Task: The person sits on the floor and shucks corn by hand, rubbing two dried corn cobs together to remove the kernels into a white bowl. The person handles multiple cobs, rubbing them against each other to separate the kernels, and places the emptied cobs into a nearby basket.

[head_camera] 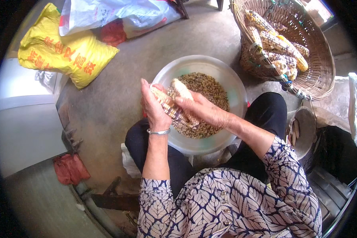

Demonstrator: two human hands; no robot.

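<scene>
My left hand (155,108) holds an ear of corn (170,109) with purple and pale kernels, its upper part looking stripped. Against it, my right hand (203,108) grips a pale, bare corncob (181,88). Both hands are over a large round metal basin (208,148) that stands between my knees. Loose corn kernels (211,89) in dull yellow and purple cover the basin's bottom. The fingers of my left hand are partly hidden behind the ear.
A wicker basket (318,68) with several ears of corn (281,44) stands at the upper right. Below it, a bucket (306,134) holds bare cobs (295,131). A yellow woven sack (68,56) and a white sack (122,15) lie at the upper left, a red bag (70,169) at lower left.
</scene>
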